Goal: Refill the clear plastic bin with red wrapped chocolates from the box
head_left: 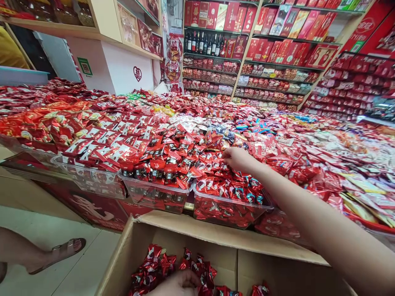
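My left hand (180, 283) is low in an open cardboard box (185, 222), its fingers curled among red-wrapped candies (151, 271). Candies touch its fingertips, and the frame's lower edge cuts off part of the hand. Stretched out over the display, my right hand (239, 159) is above the back of a clear plastic bin (231, 205) heaped with small red candies (216, 183). Its fingers are bent down and pressed together at the candies; whatever lies between them is hidden. To the left stands another clear bin (154, 189) of red and black wrapped candies (160, 170).
More bins of wrapped sweets (101, 144) spread left and back. Flat packets (364, 185) lie on the right. Shelves with bottles (206, 44) and red boxes (222, 16) line the far wall. Another person's sandaled foot (61, 253) is on the tiled floor at left.
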`<state>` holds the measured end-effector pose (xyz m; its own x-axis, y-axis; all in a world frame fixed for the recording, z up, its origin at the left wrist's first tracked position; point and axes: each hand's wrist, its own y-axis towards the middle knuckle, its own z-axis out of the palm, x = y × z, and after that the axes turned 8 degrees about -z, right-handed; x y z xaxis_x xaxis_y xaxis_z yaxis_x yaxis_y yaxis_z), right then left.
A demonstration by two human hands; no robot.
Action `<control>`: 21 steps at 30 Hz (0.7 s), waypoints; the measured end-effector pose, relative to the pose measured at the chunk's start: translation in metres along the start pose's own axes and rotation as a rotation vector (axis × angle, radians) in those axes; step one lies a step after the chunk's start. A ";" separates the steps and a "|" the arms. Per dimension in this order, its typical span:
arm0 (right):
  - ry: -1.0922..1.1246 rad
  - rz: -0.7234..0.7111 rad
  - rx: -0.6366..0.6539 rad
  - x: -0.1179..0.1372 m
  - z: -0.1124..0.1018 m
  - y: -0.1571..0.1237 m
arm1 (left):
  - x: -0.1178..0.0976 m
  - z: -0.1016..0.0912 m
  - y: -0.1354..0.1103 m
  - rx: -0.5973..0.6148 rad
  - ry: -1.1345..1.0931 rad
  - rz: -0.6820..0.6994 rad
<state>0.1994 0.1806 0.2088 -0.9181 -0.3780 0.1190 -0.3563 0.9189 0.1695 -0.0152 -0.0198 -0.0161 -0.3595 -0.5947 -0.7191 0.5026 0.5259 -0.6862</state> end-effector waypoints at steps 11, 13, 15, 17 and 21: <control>-0.053 -0.004 0.095 -0.012 -0.008 -0.024 | 0.004 0.001 -0.001 -0.068 0.224 -0.022; -0.040 -0.013 0.102 -0.013 -0.005 -0.025 | 0.002 0.000 -0.004 -0.139 0.347 -0.032; -0.030 -0.025 0.107 -0.013 -0.003 -0.024 | 0.003 -0.002 -0.006 -0.215 0.506 -0.028; -0.030 -0.034 0.108 -0.013 -0.006 -0.024 | 0.008 -0.006 -0.006 -0.266 0.656 0.029; 0.017 -0.047 -0.010 0.001 -0.028 -0.042 | 0.023 -0.014 0.001 -0.252 0.856 0.152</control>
<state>0.2180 0.1387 0.2294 -0.8974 -0.4224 0.1272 -0.3970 0.8990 0.1849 -0.0342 -0.0242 -0.0347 -0.8158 0.0951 -0.5705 0.4418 0.7390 -0.5086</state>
